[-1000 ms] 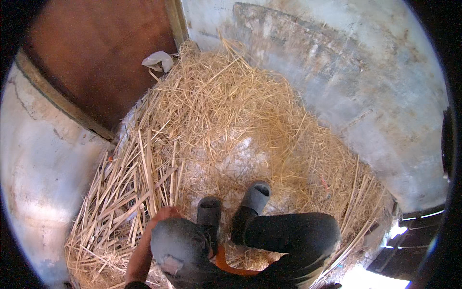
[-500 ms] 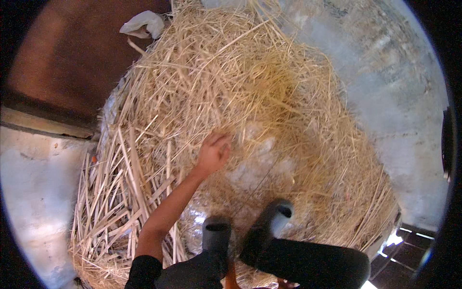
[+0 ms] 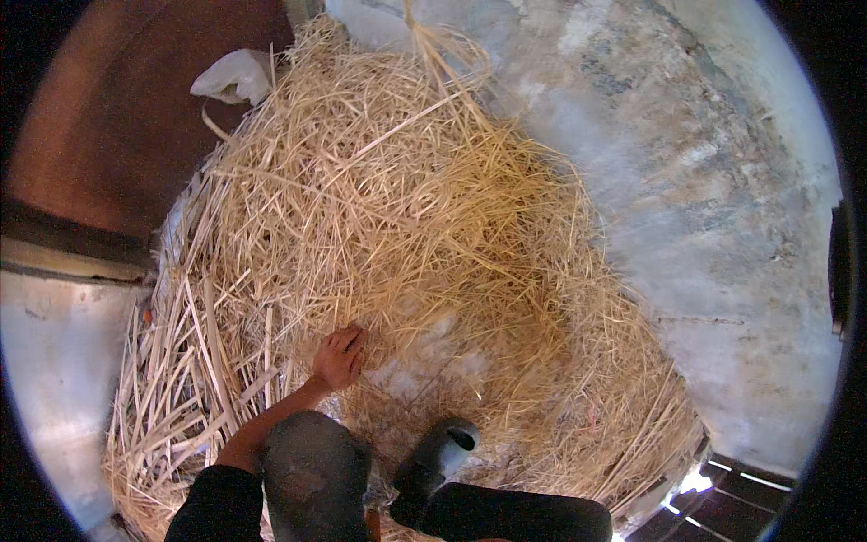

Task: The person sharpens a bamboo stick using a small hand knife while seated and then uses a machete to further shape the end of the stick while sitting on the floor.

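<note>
Nearest the lower edge, a bent knee in dark grey cloth and a dark rubber boot show that the person crouches at the rim of the heap, likely to get low enough to reach it. From beside the knee the bare left forearm runs up to the left hand, which lies palm down on the broad pile of dry yellow straw. Its fingers are curled into the stalks at the pile's near edge, grasping a small tuft as far as can be judged. The right hand is not in view.

Just right of the hand a pale bare patch of concrete floor shows through where the straw lies thin. Flatter, wider straw strips fan out on the left side of the heap. Farther off, the straw mounds higher against the rough grey plastered wall, which seems to hold it in a corner. At the far left stands a reddish-brown wooden door, and a crumpled white plastic bag lies at the pile's far edge, with no label that can be made out.
</note>
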`<move>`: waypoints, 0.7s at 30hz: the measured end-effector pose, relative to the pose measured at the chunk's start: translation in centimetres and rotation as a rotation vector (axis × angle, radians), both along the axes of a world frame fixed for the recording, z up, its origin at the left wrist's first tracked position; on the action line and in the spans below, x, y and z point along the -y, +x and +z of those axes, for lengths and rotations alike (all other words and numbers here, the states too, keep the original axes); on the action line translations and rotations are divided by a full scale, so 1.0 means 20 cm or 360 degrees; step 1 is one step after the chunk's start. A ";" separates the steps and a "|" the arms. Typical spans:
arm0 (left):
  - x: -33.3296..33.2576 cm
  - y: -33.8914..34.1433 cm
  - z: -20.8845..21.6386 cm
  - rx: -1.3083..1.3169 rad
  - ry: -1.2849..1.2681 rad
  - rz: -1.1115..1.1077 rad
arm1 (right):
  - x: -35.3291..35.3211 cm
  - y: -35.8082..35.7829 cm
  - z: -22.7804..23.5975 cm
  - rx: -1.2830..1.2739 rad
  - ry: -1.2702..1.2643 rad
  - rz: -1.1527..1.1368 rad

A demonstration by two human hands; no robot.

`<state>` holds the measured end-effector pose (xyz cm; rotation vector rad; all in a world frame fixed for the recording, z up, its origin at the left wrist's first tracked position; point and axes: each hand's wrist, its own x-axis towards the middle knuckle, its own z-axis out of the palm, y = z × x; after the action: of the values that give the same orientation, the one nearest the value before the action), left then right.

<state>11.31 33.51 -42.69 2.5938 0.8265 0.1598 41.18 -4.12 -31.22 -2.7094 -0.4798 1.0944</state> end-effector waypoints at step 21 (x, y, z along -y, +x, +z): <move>0.00 0.01 -0.08 0.0063 0.0254 -0.0071 | 0.36 -0.02 0.55 0.0281 -0.0174 -0.0564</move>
<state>11.44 33.48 -44.19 2.7459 0.7696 0.2737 40.82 -11.24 -20.22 -2.8488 0.0434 0.8130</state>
